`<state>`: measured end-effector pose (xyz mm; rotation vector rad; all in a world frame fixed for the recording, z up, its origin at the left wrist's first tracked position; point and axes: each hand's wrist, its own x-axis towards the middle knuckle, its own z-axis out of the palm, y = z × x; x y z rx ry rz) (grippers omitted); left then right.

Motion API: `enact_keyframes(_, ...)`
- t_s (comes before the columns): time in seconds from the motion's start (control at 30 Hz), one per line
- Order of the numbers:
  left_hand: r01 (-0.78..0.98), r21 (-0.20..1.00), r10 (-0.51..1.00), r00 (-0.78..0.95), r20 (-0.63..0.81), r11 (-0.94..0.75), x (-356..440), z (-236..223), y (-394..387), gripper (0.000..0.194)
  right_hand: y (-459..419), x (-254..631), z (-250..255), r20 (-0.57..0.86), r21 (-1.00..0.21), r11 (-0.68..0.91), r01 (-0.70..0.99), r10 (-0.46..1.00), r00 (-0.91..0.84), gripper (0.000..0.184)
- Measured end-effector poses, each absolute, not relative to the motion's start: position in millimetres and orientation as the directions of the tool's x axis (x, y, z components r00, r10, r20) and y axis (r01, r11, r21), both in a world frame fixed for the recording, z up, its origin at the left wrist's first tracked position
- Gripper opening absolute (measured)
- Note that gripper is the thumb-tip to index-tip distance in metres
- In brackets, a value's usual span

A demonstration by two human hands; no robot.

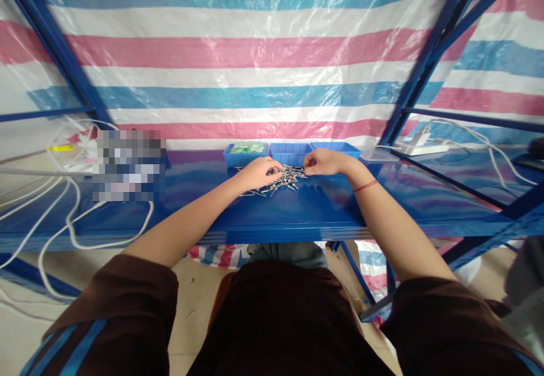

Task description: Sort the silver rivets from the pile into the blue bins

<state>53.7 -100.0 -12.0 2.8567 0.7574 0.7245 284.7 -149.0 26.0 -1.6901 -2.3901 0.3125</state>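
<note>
A glossy blue desk (272, 217) carries three open blue rectangular plastic bins (291, 153) in a row. Before them, the left hand (260, 173) and right hand (325, 162) curl narrowly at either side of a heap of slim silvery metal rods (289, 179); whether either grips one, I cannot tell. Rods point many ways, near-left ones roughly left-to-right.

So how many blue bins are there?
3, in a row: left bin, holding green contents; middle bin; right bin, partly behind the right hand. Others may be hidden.
</note>
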Motion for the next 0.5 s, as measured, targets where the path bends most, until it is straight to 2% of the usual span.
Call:
enact_keyframes(0.13,0.434,0.352,0.556,0.697,0.453,-0.830,55.7,-12.1,-104.6,0.033,-152.0,283.6,26.1,0.161,-0.500,0.456,0.736,0.884,-0.439,0.016)
enact_keyframes(0.23,0.360,0.446,0.559,0.677,0.479,-0.819,57.5,-11.1,-109.2,0.026,-151.8,276.2,22.2,0.212,-0.609,0.490,0.624,0.858,-0.467,0.017)
enact_keyframes(0.37,0.318,0.449,0.541,0.628,0.560,-0.835,59.8,-9.5,-114.3,0.019,-149.1,268.8,17.0,0.259,-0.681,0.490,0.544,0.856,-0.447,0.017)
enact_keyframes(0.5,0.314,0.421,0.522,0.599,0.607,-0.851,61.0,-8.2,-117.4,0.017,-150.4,265.1,15.8,0.225,-0.720,0.454,0.526,0.869,-0.442,0.018)
